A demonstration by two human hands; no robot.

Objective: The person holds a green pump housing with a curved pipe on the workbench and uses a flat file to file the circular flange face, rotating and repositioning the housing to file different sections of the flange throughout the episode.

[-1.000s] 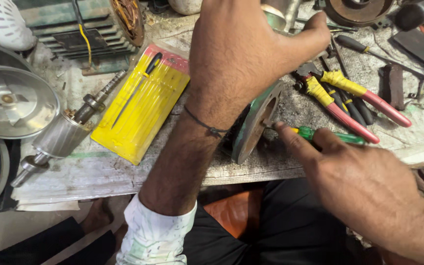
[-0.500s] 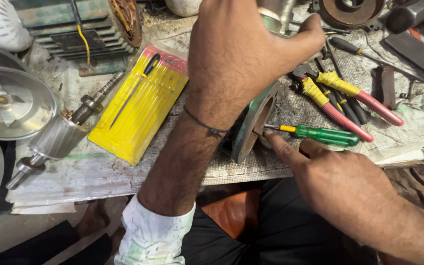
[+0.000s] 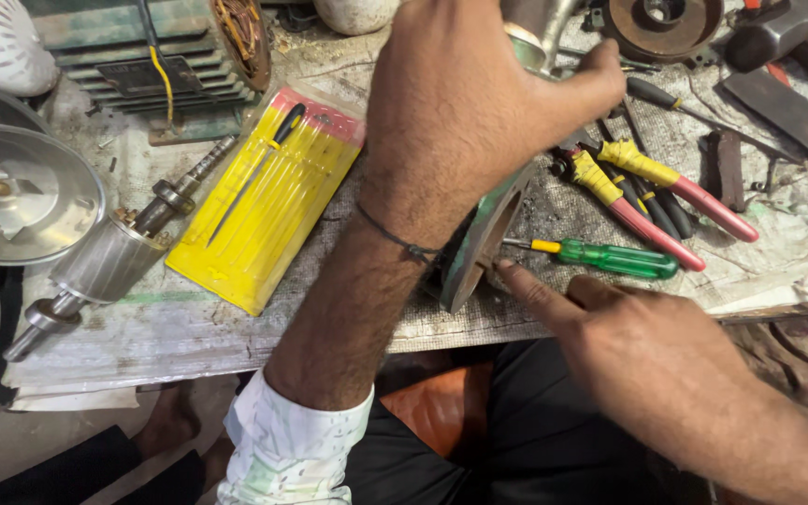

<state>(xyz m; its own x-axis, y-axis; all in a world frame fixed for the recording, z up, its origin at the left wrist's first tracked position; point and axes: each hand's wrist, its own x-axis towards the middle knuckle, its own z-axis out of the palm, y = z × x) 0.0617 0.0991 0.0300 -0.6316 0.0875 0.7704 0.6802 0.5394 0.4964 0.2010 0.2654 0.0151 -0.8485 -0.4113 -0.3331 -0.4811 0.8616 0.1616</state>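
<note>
My left hand (image 3: 465,103) reaches across the bench and grips a metal motor housing (image 3: 526,33), mostly hidden under the hand. Its green end plate (image 3: 479,238) stands on edge at the bench front. My right hand (image 3: 647,365) comes in from the lower right with the index finger stretched out, its tip touching the rim of the green plate. A green-handled screwdriver (image 3: 610,257) lies just beyond that finger, apart from it.
A yellow flat tool pack (image 3: 268,201) and a motor rotor with shaft (image 3: 114,257) lie at the left. A metal fan cover (image 3: 21,192) is at the far left. Pliers with red and yellow grips (image 3: 656,192) and other tools lie at the right.
My right hand has let the green screwdriver down onto the bench and drawn back; its index finger now points at the green plate. The left hand keeps its grip.
</note>
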